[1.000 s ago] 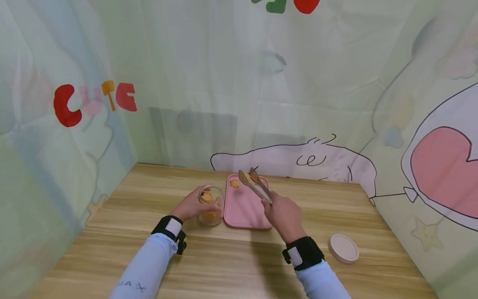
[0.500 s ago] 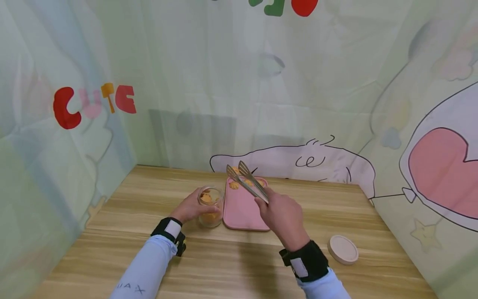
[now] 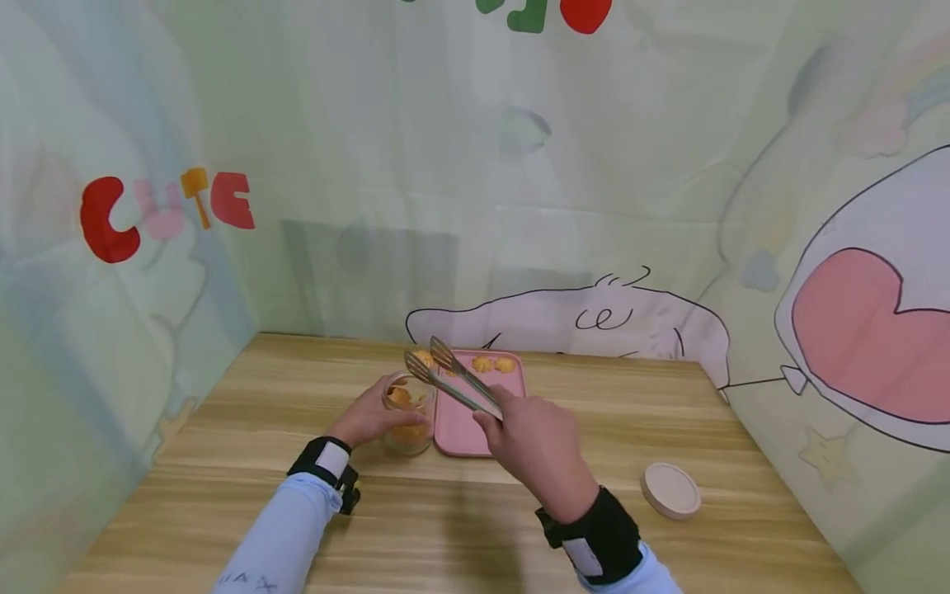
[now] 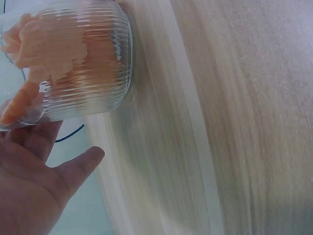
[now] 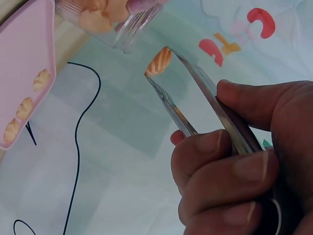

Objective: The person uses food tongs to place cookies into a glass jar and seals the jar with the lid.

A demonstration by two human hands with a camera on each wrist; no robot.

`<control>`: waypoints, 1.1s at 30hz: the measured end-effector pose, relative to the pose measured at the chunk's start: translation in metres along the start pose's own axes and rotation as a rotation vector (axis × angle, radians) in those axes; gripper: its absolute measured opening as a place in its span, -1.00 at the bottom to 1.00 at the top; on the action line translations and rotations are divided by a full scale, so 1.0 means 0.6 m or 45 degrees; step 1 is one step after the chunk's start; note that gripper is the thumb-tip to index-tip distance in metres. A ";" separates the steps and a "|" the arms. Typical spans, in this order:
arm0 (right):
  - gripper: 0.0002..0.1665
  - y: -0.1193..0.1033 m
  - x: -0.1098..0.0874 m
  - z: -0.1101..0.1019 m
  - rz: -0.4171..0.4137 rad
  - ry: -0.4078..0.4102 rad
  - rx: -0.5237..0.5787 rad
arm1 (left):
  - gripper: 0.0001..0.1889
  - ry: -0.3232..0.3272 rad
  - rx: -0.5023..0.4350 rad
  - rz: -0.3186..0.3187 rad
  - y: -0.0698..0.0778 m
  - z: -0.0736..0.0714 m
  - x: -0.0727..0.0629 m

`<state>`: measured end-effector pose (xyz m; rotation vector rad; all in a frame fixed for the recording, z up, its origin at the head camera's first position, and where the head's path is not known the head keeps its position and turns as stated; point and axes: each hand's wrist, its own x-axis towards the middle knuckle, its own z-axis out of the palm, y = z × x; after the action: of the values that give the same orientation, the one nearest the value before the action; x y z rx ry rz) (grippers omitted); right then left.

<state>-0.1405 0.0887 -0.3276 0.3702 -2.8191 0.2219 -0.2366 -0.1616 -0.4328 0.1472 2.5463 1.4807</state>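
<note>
My left hand holds an open glass jar upright on the table, just left of the pink tray. Cookies show through its ribbed wall in the left wrist view. My right hand grips metal tongs above the tray. Between the tong tips a ridged golden cookie is pinched, near the jar's mouth and apart from it. Three more cookies lie along the tray's far edge; in the head view the tongs partly hide one.
A round pale lid lies on the wooden table at the right. Behind the table hangs a printed cloth with cartoon drawings and letters, close to its back edge.
My right hand has moved the tongs left from over the tray toward the jar, lifting a cookie off the tray's far end. The left hand still holds the jar in place.
</note>
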 end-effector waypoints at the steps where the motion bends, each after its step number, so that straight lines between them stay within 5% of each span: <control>1: -0.52 -0.002 -0.001 0.001 -0.019 0.007 -0.007 | -0.03 -0.001 0.003 -0.001 0.001 -0.001 -0.002; 18: -0.54 -0.021 0.004 -0.002 -0.106 -0.036 0.072 | 0.00 0.000 -0.001 0.027 -0.012 -0.015 -0.005; 33: -0.52 0.029 0.024 -0.008 0.028 0.014 -0.027 | 0.01 -0.014 0.012 0.002 0.001 -0.001 -0.005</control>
<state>-0.1575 0.1027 -0.3204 0.3319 -2.8134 0.1986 -0.2336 -0.1623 -0.4318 0.1579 2.5455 1.4648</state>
